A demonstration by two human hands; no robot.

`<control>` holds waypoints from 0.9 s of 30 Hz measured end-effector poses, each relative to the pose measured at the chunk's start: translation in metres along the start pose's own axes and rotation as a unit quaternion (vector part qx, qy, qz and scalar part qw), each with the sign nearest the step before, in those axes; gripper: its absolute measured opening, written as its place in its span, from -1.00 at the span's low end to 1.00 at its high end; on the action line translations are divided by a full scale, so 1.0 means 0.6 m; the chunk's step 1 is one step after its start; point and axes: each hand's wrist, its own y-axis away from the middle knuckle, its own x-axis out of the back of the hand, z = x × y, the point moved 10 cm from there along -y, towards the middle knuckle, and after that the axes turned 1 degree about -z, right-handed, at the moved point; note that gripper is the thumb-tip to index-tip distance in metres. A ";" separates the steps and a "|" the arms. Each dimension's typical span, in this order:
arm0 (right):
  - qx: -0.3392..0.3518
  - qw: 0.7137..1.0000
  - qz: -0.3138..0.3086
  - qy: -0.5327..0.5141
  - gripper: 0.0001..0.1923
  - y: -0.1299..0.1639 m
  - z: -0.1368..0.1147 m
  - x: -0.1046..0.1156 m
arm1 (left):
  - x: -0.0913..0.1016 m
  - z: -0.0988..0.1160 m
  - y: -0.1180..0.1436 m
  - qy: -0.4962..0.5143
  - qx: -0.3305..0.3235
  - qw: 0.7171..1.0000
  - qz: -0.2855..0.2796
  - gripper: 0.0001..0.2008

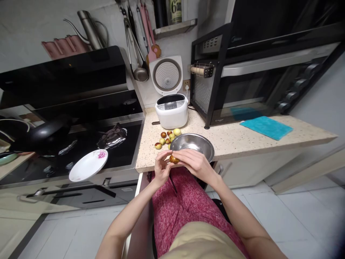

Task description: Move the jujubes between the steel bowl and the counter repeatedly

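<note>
Between my two hands, in front of the counter's edge, is a brown-and-yellow jujube [174, 159]. My left hand [162, 167] pinches it from the left with thumb and fingers. From the right, the fingers of my right hand [194, 162] close on the same fruit. Just beyond my hands a steel bowl [201, 141] sits on the counter, its near part covered by my right hand; I cannot make out anything in it. Several more green and brown jujubes [162, 141] lie loose on the counter to the left of the bowl.
A white rice cooker [172, 111] stands behind the fruit, lid raised. To the left, a white plate [87, 165] rests at the front of the black stove [124, 154]. At the right are an oven [250, 86] and a turquoise cloth [266, 127].
</note>
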 end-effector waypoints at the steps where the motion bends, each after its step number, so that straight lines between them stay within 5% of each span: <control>1: -0.003 1.000 -0.001 -0.003 -0.64 0.001 0.001 -0.001 | -0.003 -0.001 0.001 0.003 0.002 1.000 -0.005 -0.59; 7: -0.024 0.999 -0.008 -0.034 -0.63 0.005 0.022 0.009 | -0.019 -0.014 0.008 0.001 0.026 0.998 -0.060 -0.51; 13: -0.126 0.990 -0.052 0.030 -0.64 0.022 0.108 0.045 | -0.030 -0.018 0.006 -0.115 -0.009 0.981 -0.157 -0.53; 18: -0.175 0.965 -0.155 0.121 -0.64 0.043 0.164 0.029 | -0.041 -0.029 0.011 -0.155 -0.007 0.963 -0.220 -0.53; 27: -0.189 0.936 -0.261 0.139 -0.72 0.054 0.187 -0.018 | -0.050 -0.034 0.021 -0.190 -0.043 0.940 -0.280 -0.57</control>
